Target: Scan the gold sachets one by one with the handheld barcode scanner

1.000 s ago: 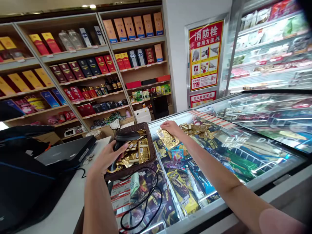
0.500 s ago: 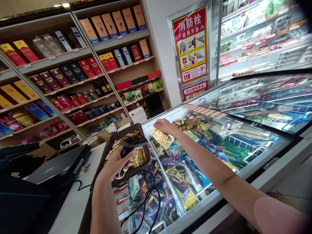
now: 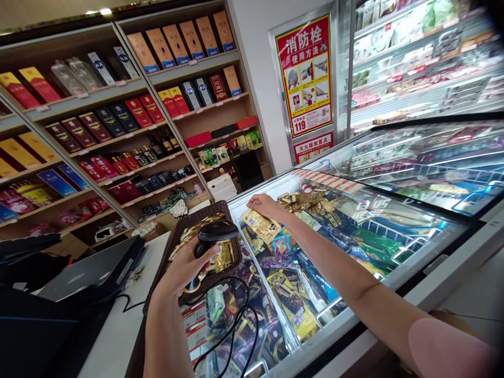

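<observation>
My left hand (image 3: pixel 189 264) is wrapped round the handle of a black barcode scanner (image 3: pixel 218 229), whose head points to the right. A black cable runs from it down over the freezer. My right hand (image 3: pixel 264 203) pinches a gold packet (image 3: pixel 260 224) by its upper edge, above the chest freezer and in front of the scanner head. Beneath the scanner is a brown woven basket (image 3: pixel 185 223) with many gold packets in it. More gold packets (image 3: pixel 305 199) lie in a heap to the right of my right hand.
The chest freezer (image 3: pixel 289 336) holds colourful wrapped packs under partly slid glass lids. On the left, a counter (image 3: pixel 114 336) carries a laptop (image 3: pixel 88 273). Shelves (image 3: pixel 118 136) of boxes and bottles stand behind. A red poster (image 3: pixel 305 73) hangs beside a lit display fridge (image 3: pixel 409 63).
Almost nothing differs. The view has shifted very slightly; both hands keep their hold on the scanner and the gold packet.
</observation>
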A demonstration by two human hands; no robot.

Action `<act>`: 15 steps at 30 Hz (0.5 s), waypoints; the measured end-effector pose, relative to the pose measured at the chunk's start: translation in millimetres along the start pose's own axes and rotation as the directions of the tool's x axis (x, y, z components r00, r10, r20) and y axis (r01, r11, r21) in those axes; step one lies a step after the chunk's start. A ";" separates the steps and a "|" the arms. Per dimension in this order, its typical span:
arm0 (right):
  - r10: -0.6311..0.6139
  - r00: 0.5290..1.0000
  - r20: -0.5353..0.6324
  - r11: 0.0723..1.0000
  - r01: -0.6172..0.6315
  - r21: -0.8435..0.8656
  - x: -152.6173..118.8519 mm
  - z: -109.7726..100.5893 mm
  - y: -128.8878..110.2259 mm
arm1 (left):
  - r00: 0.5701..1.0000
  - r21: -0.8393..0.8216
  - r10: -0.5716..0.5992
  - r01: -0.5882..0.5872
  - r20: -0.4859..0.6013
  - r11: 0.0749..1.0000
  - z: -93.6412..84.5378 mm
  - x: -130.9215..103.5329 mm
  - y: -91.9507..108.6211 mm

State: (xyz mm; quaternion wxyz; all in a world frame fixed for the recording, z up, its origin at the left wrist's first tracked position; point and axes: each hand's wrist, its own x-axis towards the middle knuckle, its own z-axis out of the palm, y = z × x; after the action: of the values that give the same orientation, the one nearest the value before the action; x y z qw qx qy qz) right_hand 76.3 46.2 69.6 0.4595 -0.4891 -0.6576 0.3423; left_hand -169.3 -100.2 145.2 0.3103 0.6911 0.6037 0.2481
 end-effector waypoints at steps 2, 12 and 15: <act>0.005 1.000 0.009 1.000 -0.005 -0.001 0.9 0.0 1.6 | 1.000 -0.005 0.001 -0.001 0.017 1.000 0.5 -1.1 0.6; 0.064 0.990 -0.123 0.977 -0.087 -0.192 10.6 -9.4 16.0 | 0.998 0.003 -0.027 0.026 0.054 1.000 -2.9 0.3 -2.0; 0.155 0.968 -0.195 0.945 -0.203 -0.256 17.7 -15.1 33.2 | 0.999 -0.014 -0.049 0.049 0.006 0.999 -8.7 0.1 -7.1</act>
State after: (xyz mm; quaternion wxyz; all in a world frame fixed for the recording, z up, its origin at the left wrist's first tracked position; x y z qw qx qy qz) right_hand 99.7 72.7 49.7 0.4096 -0.6335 -0.6090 0.2449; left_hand -180.3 -98.5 146.0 0.3230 0.6746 0.6177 0.2428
